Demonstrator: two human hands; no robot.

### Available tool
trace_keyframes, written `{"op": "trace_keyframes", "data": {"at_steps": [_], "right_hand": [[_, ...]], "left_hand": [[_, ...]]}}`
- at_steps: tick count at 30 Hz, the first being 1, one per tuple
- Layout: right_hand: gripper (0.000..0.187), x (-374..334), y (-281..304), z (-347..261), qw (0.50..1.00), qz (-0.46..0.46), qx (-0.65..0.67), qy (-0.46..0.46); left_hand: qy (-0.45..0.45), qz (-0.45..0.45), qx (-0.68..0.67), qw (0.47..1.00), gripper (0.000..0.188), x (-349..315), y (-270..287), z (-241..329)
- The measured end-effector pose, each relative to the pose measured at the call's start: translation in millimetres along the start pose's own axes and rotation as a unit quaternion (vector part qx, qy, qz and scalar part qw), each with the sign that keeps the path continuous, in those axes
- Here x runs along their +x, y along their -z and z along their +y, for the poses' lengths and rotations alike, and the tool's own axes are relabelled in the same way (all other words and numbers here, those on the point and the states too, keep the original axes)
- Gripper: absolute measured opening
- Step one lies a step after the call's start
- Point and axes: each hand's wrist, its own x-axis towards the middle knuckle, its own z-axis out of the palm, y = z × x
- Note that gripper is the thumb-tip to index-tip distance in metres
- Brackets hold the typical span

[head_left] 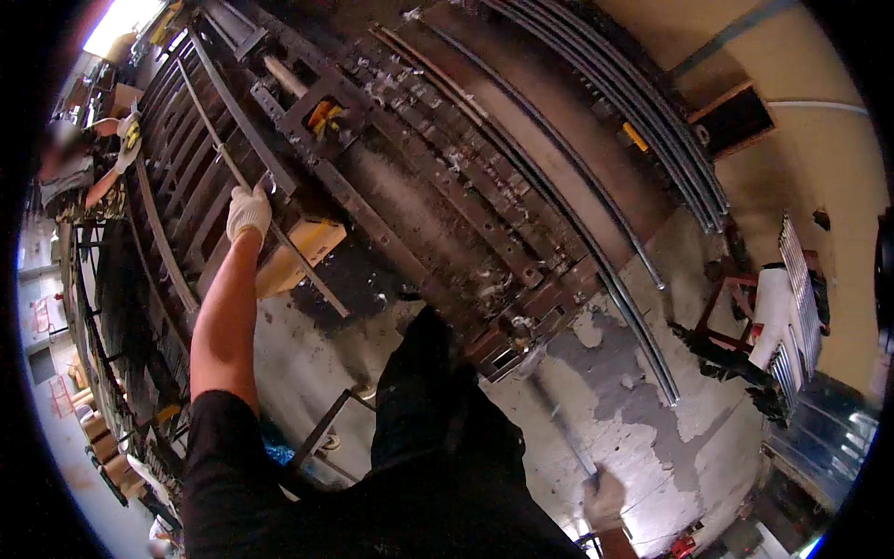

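Note:
My left hand (249, 212), in a pale knit glove, reaches up and left with its fingers closed round a long thin metal bar (315, 273). The bar slants from the upper left down to a free end above the floor. At the lower right is my right hand (603, 499), smeared by motion and low beside my body. Its fingers appear wrapped round a slim grey metal rod (575, 445), which points up and left and is also blurred. Under the left-hand bar sits a cardboard box (321, 239), partly hidden by it.
A heavy rusty steel frame (358, 207) crosses the middle, with long rods (619, 291) lying over it. More dark bars (643, 112) run at the upper right, near a stand holding metal tubes (792, 270). At the left, a slatted rack (168, 200) stands near another person's gloved hand (129, 140).

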Motion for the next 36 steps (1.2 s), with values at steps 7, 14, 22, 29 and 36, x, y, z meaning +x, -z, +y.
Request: {"op": "trace_keyframes", "data": {"at_steps": [7, 14, 22, 29, 36], "right_hand": [[0.067, 294, 185, -191, 0.962, 0.230, -0.062, 0.136], [0.062, 555, 233, -318, 0.976, 0.199, -0.084, 0.032], [0.048, 534, 219, -357, 0.903, 0.258, 0.279, 0.202], [0.036, 224, 56, -224, 0.863, 0.077, 0.497, -0.049], [0.068, 259, 17, -226, 0.833, -0.090, 0.528, -0.139]], "left_hand": [[-0.135, 0.120, -0.169, 0.969, 0.061, -103, 26, -1], [-0.194, 0.026, -0.317, 0.928, 0.047, -239, 31, -9], [-0.170, -0.114, -0.331, 0.921, 0.045, -383, 29, 24], [-0.241, -0.141, -0.313, 0.908, 0.045, -467, 11, 58], [-0.280, -0.166, -0.284, 0.902, 0.041, -505, 6, 77]]}}
